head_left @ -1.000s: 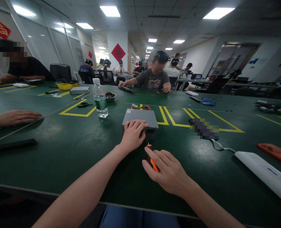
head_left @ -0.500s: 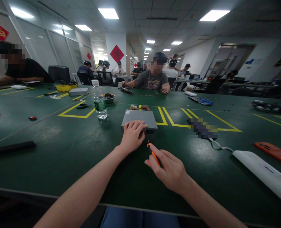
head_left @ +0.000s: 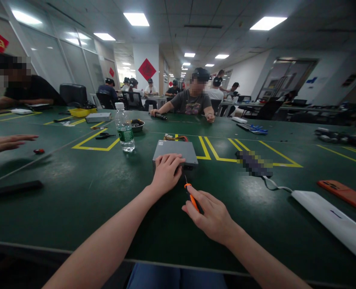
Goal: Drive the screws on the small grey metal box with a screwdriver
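A grey metal computer power supply (head_left: 178, 149) lies on the green table, its bundle of coloured wires (head_left: 178, 138) coming out at the far side. My left hand (head_left: 168, 170) grips its near edge, fingers over the top and the thumb down by the near face. In my right hand (head_left: 209, 212) is an orange and black screwdriver (head_left: 192, 200), pinched at the handle. Its thin shaft points up at the near face of the power supply, close to the socket; whether the tip touches is too small to tell.
A water bottle (head_left: 125, 130) stands left of the power supply, with a metal bowl (head_left: 137, 125) behind it. To the right lie a white power bank (head_left: 325, 218) with a cable and an orange phone (head_left: 344, 194). A co-worker's hand (head_left: 12, 142) reaches in from the left; another person (head_left: 192, 98) sits opposite.
More of the screwdriver's shaft shows now, the handle being slightly lower and farther from the power supply. My left hand keeps its hold. A co-worker's hand has come farther in from the left.
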### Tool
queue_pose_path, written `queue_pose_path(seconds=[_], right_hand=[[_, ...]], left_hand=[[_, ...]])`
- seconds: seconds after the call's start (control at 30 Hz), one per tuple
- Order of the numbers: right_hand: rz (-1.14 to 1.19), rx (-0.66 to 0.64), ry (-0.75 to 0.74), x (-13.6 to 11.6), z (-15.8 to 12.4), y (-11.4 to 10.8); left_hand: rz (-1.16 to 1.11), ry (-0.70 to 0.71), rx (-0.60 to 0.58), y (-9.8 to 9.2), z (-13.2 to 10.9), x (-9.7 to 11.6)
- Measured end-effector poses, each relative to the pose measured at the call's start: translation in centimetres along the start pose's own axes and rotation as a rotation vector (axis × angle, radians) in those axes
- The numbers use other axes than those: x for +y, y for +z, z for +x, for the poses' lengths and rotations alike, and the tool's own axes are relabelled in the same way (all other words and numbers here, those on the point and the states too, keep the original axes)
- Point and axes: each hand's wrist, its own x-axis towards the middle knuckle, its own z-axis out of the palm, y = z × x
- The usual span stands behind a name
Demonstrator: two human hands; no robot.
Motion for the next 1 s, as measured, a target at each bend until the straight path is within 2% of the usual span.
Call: queue_pose_path(seconds=[0.33, 0.7, 0.8, 1.0], right_hand=[[0.037, 0.022, 0.022, 0.7, -0.8, -0.1], [0.009, 0.073, 0.116, 1.5, -1.3, -2.3], [0.015, 0.103, 0.119, 1.6, -1.4, -2.3], [0.01, 0.078, 0.123, 1.7, -1.6, -2.1]], left_hand=[[-0.001, -0.001, -0.004, 0.0, -0.1, -0.1], [-0.001, 0.019, 0.018, 0.0, 0.0, -0.3], [0.006, 0.021, 0.017, 0.1, 0.0, -0.3], [0.001, 0.023, 0.013, 0.0, 0.0, -0.3]])
